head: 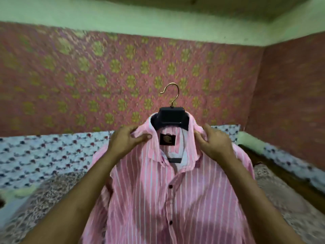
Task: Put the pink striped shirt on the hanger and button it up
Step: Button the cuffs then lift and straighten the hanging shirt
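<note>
Head view: two hands (125, 140) (215, 141) grip one shirt (158, 199), one hanger (171, 115).

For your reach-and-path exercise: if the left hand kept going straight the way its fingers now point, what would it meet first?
The left hand points rightward across the collar of the pink striped shirt it pinches. Going on, it would probably meet the dark label inside the neck first, below the hanger; depth is unclear.

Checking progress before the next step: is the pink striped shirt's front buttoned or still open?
Partly buttoned: the pink striped shirt is closed at two dark buttons lower down, but open at the collar, showing the black hanger.
</note>
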`<state>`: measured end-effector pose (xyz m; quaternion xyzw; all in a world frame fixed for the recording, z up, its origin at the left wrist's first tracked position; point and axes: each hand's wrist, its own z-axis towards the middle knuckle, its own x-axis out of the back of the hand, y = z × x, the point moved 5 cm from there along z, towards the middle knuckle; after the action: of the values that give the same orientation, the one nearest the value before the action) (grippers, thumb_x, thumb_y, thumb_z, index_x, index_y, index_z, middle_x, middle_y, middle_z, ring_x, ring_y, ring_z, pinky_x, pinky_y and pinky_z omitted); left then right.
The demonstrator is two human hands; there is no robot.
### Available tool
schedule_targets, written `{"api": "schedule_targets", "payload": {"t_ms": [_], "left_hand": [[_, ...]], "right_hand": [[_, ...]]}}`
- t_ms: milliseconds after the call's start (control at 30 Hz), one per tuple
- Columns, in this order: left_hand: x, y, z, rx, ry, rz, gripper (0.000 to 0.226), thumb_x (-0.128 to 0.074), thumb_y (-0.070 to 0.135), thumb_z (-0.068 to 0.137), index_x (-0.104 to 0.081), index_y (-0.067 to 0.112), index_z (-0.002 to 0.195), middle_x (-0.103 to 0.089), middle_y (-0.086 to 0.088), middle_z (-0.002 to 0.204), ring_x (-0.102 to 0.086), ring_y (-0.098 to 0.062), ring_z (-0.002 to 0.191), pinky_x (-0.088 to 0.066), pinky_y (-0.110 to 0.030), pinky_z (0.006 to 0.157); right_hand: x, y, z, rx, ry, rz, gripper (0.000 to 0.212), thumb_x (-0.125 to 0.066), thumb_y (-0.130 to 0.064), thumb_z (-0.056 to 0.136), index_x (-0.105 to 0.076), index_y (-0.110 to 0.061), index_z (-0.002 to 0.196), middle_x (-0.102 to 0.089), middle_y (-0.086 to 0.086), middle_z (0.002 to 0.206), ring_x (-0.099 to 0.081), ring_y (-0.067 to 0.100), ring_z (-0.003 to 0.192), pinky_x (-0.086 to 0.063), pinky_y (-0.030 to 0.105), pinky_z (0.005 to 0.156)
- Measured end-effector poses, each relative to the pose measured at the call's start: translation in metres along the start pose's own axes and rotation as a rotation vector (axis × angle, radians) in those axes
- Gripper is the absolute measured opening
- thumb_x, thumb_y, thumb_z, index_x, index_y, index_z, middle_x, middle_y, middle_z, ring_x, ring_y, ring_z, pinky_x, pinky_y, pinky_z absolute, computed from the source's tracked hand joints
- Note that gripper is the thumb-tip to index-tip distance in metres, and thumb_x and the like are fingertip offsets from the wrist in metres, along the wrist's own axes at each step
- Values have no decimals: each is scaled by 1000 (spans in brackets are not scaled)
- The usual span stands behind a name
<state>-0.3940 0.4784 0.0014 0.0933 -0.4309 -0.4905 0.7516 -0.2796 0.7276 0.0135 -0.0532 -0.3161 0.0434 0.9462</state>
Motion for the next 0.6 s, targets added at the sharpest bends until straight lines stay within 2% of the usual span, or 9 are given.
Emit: {"api": "schedule_targets", "payload": {"t_ms": [33,100,200,300,367,500,600], "left_hand": [[13,12,-1,2,-9,-29,40,-69,60,67,-63,23,81,-62,7,67,-55,-8,63,-39,-19,56],[41,43,-4,-41,-30,-101,41,-70,59,64,-64,21,79,-58,8,63,-48,-6,58,-35,-22,54],[67,71,-2,-70,-29,-100,37,-71,56,66,-60,20,70,-53,3,58,-43,-4,51,-31,-27,52],[81,87,-2,-102,0,-33,57,-60,71,57,-59,15,69,-53,-4,57,-41,-12,52,-29,-32,53],[85,96,-2,-110,13,-2,59,-59,73,54,-58,15,67,-49,-1,55,-40,-15,52,-27,-32,53],[91,128,-5,-123,49,67,49,-63,65,57,-45,19,56,-43,2,53,-39,-16,51,-21,-32,51],[91,142,-3,-172,-28,49,50,-60,71,56,-52,21,62,-51,1,59,-45,-16,56,-25,-31,52]], "right_hand": [[16,-7,3,-24,-8,13,53,-13,-62,72,-35,-14,75,-61,22,83,-56,41,81,-24,36,61],[51,-20,8,-43,-2,37,52,-18,-60,77,-40,-12,79,-61,21,91,-56,40,88,-27,37,63],[86,-31,11,-65,-4,80,74,-13,-71,74,-50,-8,91,-63,19,94,-57,38,91,-40,40,69],[105,-37,11,-134,-87,142,83,-12,-83,66,-48,-11,85,-61,12,86,-56,33,83,-43,41,71],[113,-37,12,-190,-134,163,85,-14,-87,61,-46,-11,81,-59,9,80,-54,30,77,-41,39,69],[128,-29,14,-234,-81,111,67,-33,-82,72,-38,-16,69,-56,7,71,-52,31,74,-32,37,60],[137,-25,17,-254,32,13,66,-37,-78,74,-45,-12,72,-63,15,81,-58,36,80,-33,36,60]]}}
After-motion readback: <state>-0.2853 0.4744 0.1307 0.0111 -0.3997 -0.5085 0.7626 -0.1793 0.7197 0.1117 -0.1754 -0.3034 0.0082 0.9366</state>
